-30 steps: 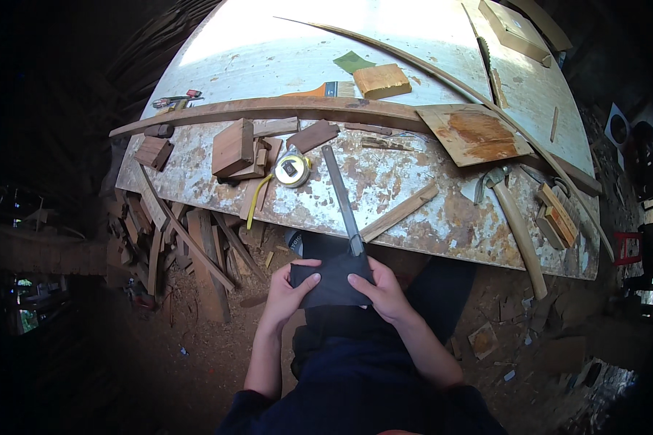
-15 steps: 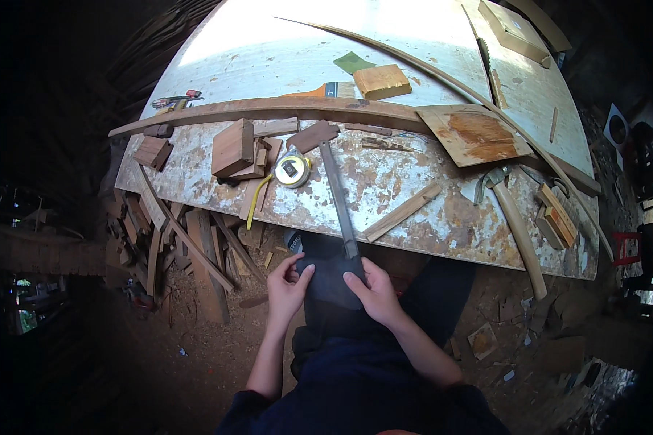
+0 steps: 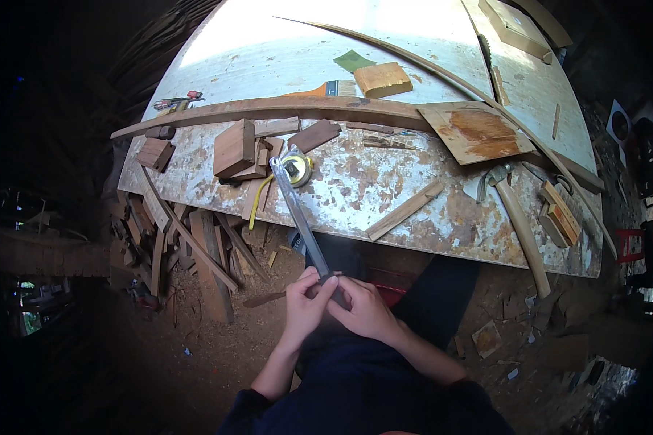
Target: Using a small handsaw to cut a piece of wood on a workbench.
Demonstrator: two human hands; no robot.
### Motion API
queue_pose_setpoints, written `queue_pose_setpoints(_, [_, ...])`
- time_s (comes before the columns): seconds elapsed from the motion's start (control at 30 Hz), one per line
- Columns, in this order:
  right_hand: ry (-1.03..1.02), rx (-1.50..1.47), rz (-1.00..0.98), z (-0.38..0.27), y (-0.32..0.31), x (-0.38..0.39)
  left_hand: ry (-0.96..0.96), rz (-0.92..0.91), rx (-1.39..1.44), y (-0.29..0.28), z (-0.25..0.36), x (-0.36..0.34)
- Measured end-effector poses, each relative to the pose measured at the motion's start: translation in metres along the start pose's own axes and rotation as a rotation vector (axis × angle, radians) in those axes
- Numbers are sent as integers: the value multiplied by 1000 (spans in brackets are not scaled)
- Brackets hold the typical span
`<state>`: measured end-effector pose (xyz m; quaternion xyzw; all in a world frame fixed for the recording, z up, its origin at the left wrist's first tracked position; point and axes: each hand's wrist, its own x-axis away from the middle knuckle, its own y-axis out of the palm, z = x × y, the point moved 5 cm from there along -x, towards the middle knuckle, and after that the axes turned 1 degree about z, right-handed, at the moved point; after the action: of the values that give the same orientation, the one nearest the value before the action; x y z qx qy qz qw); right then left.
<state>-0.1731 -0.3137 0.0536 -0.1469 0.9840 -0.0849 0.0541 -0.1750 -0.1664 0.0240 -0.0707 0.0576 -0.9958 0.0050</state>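
Observation:
Both my hands are closed together at the lower end of a grey metal bar, around a dark sheet folded against it. My left hand pinches there with thumb raised, and my right hand grips from the other side; the sheet is largely hidden by the fingers. The bar slants away to the upper left, its far tip over the round tape measure, whose yellow tab hangs toward the bench edge.
The worn white bench bears wooden blocks, long curved strips, a board, a brush, a hand saw and a wooden-handled hammer. Scrap timber lies under the left side.
My hands have come together, folding the dark sheet that was spread between them around the bar. The bar's top has swung left from the bench middle to over the tape measure.

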Motion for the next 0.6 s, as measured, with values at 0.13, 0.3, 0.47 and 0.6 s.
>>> queue_pose_setpoints(0.13, [43, -47, -141, 12, -13, 5, -94, 26, 184, 0, 10, 2])
queue_pose_setpoints(0.3, [159, -267, 152, 64, -37, 2, -222, 13, 318, -10, 16, 4])
queue_pose_setpoints(0.47, [275, -785, -220, 97, -18, 6, -195, -15, 413, -5, 23, 3])
queue_pose_setpoints(0.6, [351, -937, -50, 105, -20, 19, -228, 4, 379, -1, 18, -1])
